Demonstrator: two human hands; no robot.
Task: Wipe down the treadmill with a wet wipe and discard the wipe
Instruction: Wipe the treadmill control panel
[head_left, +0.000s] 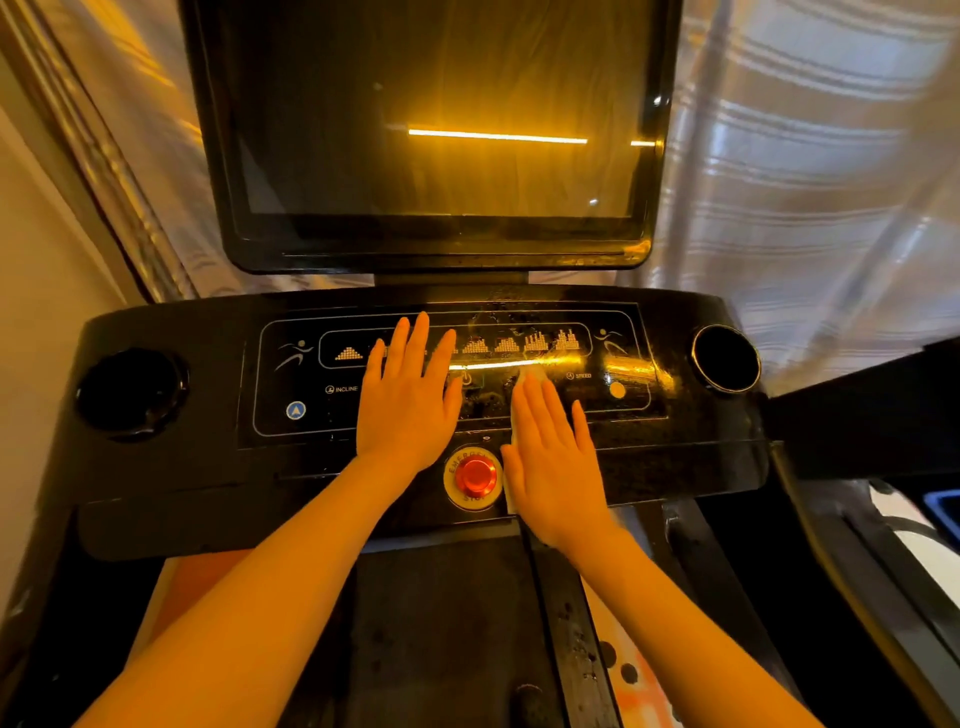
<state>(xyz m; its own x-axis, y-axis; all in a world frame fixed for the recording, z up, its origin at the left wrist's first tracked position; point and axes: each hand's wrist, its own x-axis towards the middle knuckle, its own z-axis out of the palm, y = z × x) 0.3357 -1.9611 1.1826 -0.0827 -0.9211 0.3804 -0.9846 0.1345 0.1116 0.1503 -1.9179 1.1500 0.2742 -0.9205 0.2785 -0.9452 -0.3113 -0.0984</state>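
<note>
head view: right hand (550, 467), fingers straight, presses the wet wipe (531, 375) flat just right of the emergency button (475, 476); left hand (408, 400) rests spread, left. best to keep pressure even and skirt the button.

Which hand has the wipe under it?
The right hand: the white wet wipe shows past its fingertips. The left hand lies flat on the bare console.

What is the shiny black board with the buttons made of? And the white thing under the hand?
The control panel looks like glossy hard plastic: it mirrors the lamp as a bright streak. The wet wipe, pressed flat under the right hand, looks like thin soft cloth or paper; only its pale edge shows.
</note>
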